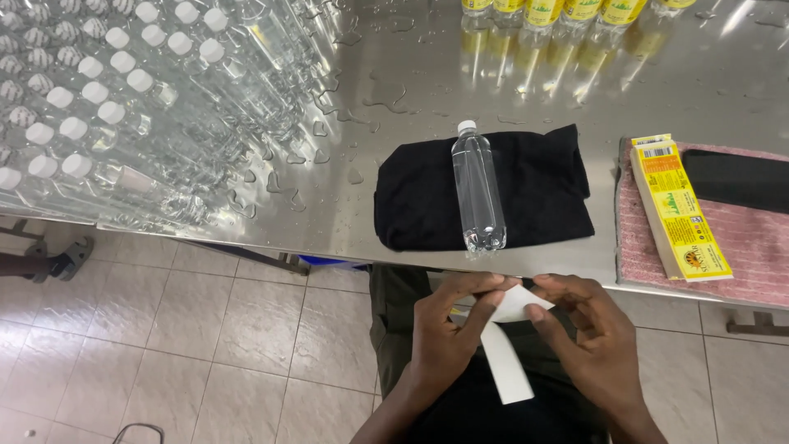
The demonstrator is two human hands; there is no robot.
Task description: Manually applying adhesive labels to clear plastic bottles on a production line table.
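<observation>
Both hands, left hand (448, 329) and right hand (579, 329), pinch 1 white strip (505, 353) just below the black cloth (534, 189), apparently peeling it. 1 unlabelled bottle (478, 187) lies on that cloth, which likely steadies it.

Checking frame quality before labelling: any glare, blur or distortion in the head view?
Head view: overhead-light glare streaks the wet steel table at top right; bottles at top left splay outward from wide-angle distortion; both hands and the white strip look sharp, without motion blur.
</observation>
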